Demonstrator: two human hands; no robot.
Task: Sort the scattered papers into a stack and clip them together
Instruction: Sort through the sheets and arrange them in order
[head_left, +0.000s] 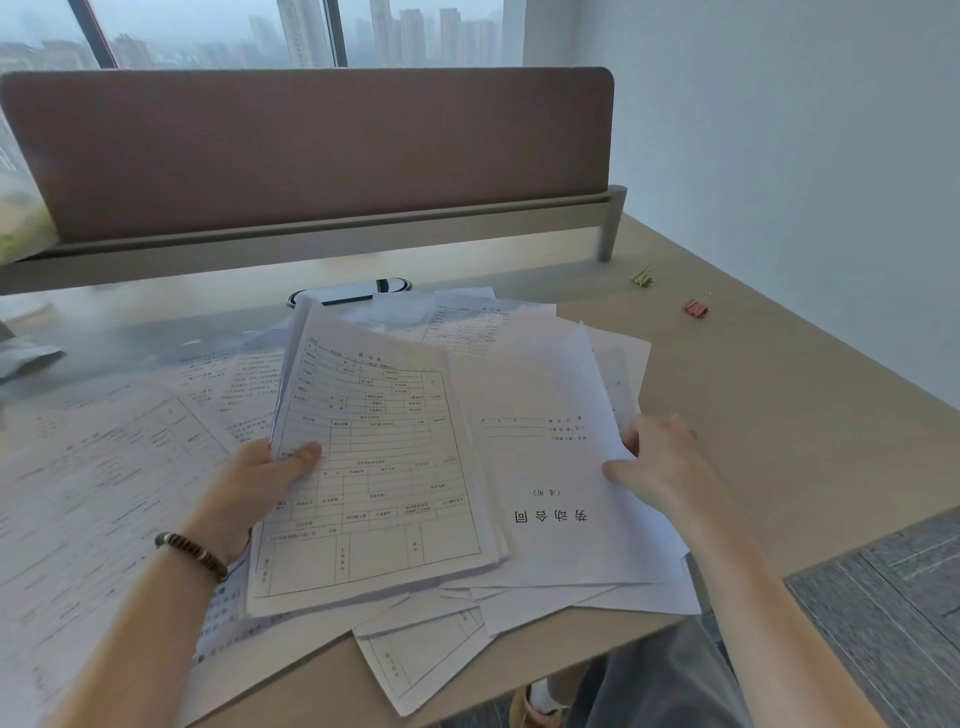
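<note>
Papers (78, 467) lie scattered over the desk (779, 415); I am gathering, my left hand (260, 483) pinching a lifted bundle (374, 467), my right hand (660, 457) gripping a title sheet (561, 467). Next, I judge, that sheet joins the bundle; the clips (696, 308) wait far right.

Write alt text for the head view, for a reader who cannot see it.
A left hand holds a stack of forms above a desk strewn with loose papers, while the right hand grips a title sheet. Two binder clips lie far right.
</note>
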